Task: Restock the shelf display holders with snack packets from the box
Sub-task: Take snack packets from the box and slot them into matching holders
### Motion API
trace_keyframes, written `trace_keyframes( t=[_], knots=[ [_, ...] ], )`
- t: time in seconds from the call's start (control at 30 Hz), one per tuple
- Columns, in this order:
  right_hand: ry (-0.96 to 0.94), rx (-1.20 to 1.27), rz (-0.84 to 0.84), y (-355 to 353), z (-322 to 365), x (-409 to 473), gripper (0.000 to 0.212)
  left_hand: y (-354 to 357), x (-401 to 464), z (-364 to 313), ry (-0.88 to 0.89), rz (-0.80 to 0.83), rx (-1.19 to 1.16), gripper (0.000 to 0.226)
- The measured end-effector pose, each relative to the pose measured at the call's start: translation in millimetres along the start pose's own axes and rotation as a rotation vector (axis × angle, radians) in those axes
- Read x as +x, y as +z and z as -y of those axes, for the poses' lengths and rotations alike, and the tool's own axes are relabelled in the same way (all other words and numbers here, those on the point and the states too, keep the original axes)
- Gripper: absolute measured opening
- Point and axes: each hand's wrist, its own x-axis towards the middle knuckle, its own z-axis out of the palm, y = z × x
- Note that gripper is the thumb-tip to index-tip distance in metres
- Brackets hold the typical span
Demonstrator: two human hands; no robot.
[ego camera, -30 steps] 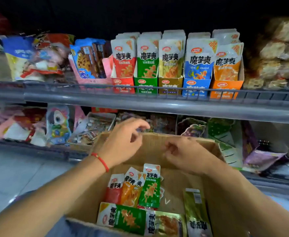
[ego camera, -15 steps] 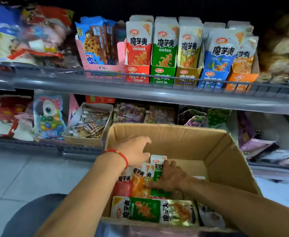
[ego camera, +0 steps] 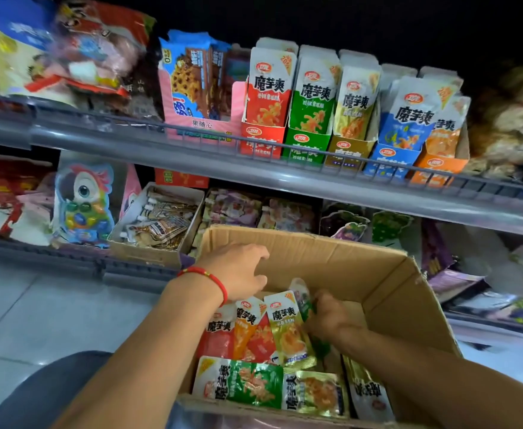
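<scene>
**A:** Where, the box and the packets?

**B:** Near centre, an open cardboard box (ego camera: 387, 283), flaps up, just below the lower shelf. Inside, loose snack packets: a red packet (ego camera: 220, 332), an orange packet (ego camera: 247, 326) and a yellow-green packet (ego camera: 288, 329) leaning upright side by side at mid-box; along the near wall, lying flat, a green packet (ego camera: 247, 382), a gold packet (ego camera: 315, 394) and, to the right, a dark gold packet (ego camera: 368, 394).

**A:** And the hands?

**B:** Left hand (ego camera: 241, 270), red string bracelet (ego camera: 210, 278) at the wrist, inside the box at its far left, fingers loosely bent and spread, gripping nothing, hovering just above the upright packets; contact with them unclear. Right hand (ego camera: 328, 314) deeper in, right of the yellow-green packet, fingers curled and pinching a green-and-white packet (ego camera: 302, 297) whose top tilts up towards the far wall.

**A:** The display holders?

**B:** Far, on the upper shelf (ego camera: 192, 162) behind a wire rail: five upright card holders in a row, left to right a red holder (ego camera: 261, 140), green holder (ego camera: 308, 147), gold holder (ego camera: 345, 153), blue holder (ego camera: 388, 161) and orange holder (ego camera: 436, 167), each with matching packets standing in it. Left of them, a pink cookie display (ego camera: 198, 97)
</scene>
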Motion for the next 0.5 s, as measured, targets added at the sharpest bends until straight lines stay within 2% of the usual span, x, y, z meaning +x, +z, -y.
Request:
trace_keyframes(
  t=[0.07, 0.17, 0.2, 0.27, 0.3, 0.4, 0.5],
  knots=[
    [-0.026, 0.031, 0.044, -12, -9, 1, 0.044, 2, 1, -2, 0.001, 0.017, 0.005, 0.049],
    [-0.017, 0.085, 0.176, -18, -20, -4, 0.043, 7, 2, -5, 0.002, 0.057, 0.001, 0.049],
    [-0.010, 0.108, 0.196, -15, -23, -4, 0.053, 8, 2, -6, 0.002, 0.067, 0.007, 0.049],
    [0.012, 0.116, 0.226, -6, -24, -1, 0.096, 10, 3, -10, 0.000, 0.073, 0.020, 0.049],
    [0.012, 0.093, 0.246, -2, -21, -2, 0.110, 10, 3, -12, 0.001, 0.075, 0.023, 0.049],
    [-0.039, -0.052, 0.213, 8, -5, -8, 0.111, 10, 5, -18, -0.002, 0.077, 0.012, 0.050],
    [-0.076, -0.098, 0.140, 23, 7, -11, 0.112, 10, 5, -19, -0.008, 0.074, -0.002, 0.050]
  ],
)
